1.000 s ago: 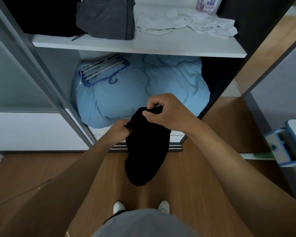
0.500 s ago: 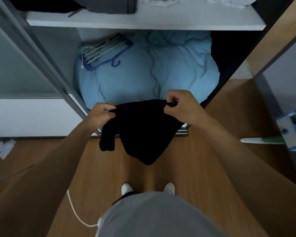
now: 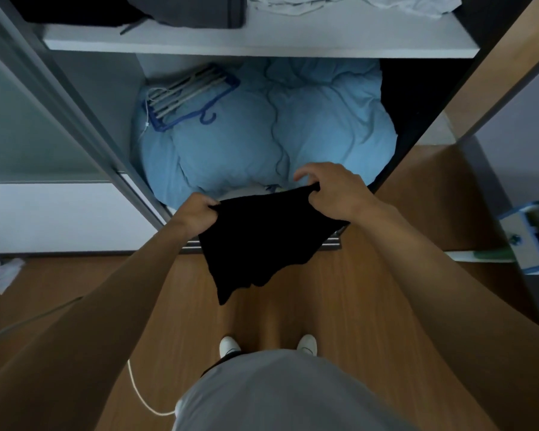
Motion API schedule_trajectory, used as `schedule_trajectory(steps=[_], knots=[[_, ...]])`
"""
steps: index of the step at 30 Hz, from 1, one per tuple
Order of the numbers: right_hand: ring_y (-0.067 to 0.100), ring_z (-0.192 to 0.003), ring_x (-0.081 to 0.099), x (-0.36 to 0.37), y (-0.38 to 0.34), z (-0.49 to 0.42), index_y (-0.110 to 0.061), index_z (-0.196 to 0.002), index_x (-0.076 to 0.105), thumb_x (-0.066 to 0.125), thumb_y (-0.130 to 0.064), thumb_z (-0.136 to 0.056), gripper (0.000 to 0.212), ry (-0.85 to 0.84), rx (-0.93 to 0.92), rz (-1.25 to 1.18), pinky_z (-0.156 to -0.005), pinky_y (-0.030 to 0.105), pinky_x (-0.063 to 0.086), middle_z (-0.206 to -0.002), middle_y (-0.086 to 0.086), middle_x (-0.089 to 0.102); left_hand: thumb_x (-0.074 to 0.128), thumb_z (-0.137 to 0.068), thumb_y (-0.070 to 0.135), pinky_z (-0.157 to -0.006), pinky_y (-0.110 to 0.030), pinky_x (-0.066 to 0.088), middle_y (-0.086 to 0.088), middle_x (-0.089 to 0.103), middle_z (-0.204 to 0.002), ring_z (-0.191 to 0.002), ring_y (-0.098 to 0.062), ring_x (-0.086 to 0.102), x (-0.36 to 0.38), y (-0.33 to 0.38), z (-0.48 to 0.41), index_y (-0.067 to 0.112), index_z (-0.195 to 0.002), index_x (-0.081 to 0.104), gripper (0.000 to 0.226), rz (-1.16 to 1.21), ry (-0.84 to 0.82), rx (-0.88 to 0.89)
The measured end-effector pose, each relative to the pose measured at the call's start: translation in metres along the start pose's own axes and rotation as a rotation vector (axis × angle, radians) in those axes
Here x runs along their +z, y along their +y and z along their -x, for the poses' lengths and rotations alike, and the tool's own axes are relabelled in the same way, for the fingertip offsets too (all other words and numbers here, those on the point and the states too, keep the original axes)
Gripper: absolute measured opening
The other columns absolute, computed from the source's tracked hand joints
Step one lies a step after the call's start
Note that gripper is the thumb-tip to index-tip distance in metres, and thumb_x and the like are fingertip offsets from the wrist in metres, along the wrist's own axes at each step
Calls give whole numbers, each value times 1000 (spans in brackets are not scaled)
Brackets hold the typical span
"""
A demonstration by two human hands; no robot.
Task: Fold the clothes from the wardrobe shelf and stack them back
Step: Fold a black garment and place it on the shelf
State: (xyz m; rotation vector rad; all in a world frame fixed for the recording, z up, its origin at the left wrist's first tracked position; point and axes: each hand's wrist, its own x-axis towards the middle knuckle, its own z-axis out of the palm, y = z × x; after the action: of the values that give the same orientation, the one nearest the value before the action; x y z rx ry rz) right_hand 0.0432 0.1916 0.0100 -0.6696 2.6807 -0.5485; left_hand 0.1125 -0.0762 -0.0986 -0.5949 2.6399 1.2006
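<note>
Left hand (image 3: 199, 216) and right hand (image 3: 333, 194) each pinch a top corner of black garment (image 3: 262, 241), hanging spread over floor (image 3: 339, 306) before wardrobe shelf (image 3: 262, 45), blue duvet (image 3: 262, 135) behind.

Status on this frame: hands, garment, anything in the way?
Left hand and right hand each grip a top corner of the black garment. Garment hangs spread above the floor. Nothing between it and the white shelf.
</note>
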Motion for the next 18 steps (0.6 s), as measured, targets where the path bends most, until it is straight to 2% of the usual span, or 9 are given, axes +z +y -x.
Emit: schedule_trajectory(steps=[2,5,7,9,11,13,15,16,18], knots=[[21,-115,58,2,4,-2,-28,-119,67,52,-3,-83,46,-52,63,63,-100,39,47,-124,-1,63,57,-89,-3,-74,-19,52,-8,73,-86,-76,-16,66,1,8,2,8,-98,78,25,136,16,-26],[27,-104,63,7,5,-7,-17,-97,73,51,1,-81,32,-56,111,59,-94,38,51,-112,9,68,55,-89,-7,-63,-4,48,-1,72,-83,-63,0,65,2,22,3,17,-99,75,33,278,24,28],[22,-91,64,11,1,-8,-17,-77,66,47,4,-80,28,-13,109,-95,-80,28,51,-95,7,69,54,-90,-9,-64,-3,47,3,70,-84,-62,7,63,1,29,3,17,-94,74,33,291,1,98],[15,-74,58,9,-6,-7,-18,-63,61,41,7,-80,36,35,145,-403,-59,16,43,-71,1,62,55,-89,-9,-67,-4,44,5,67,-85,-67,4,62,-2,32,3,15,-88,73,30,230,-16,185],[20,-67,57,6,-10,-6,-12,-66,65,43,0,-84,31,35,188,-593,-53,17,44,-65,1,60,56,-88,-9,-68,-4,42,3,64,-84,-72,-4,60,-5,32,2,11,-85,74,27,120,-40,268],[20,-76,66,-1,-14,-8,-9,-82,73,58,-25,-89,23,-134,158,-465,-66,25,53,-78,2,71,55,-88,-11,-68,-6,40,-2,63,-85,-75,-11,58,-5,29,2,3,-88,75,24,22,-61,344],[8,-72,65,-2,-15,-8,-22,-76,70,70,-49,-84,29,-305,77,-194,-63,22,48,-77,-6,68,53,-86,-13,-71,-7,40,-3,63,-89,-77,-9,59,-3,24,3,0,-94,74,26,-10,-72,383],[5,-70,59,-1,-17,-9,-24,-72,64,72,-51,-83,30,-321,54,-114,-62,21,43,-76,-9,63,53,-85,-14,-74,-6,41,0,63,-89,-78,-3,59,-2,23,5,2,-96,74,28,-3,-90,384],[9,-80,58,2,-21,-10,-20,-81,65,72,-44,-87,25,-211,17,-100,-71,24,44,-86,-7,59,55,-83,-14,-76,-8,42,8,62,-88,-79,7,59,1,20,7,9,-94,71,30,13,-150,374]])
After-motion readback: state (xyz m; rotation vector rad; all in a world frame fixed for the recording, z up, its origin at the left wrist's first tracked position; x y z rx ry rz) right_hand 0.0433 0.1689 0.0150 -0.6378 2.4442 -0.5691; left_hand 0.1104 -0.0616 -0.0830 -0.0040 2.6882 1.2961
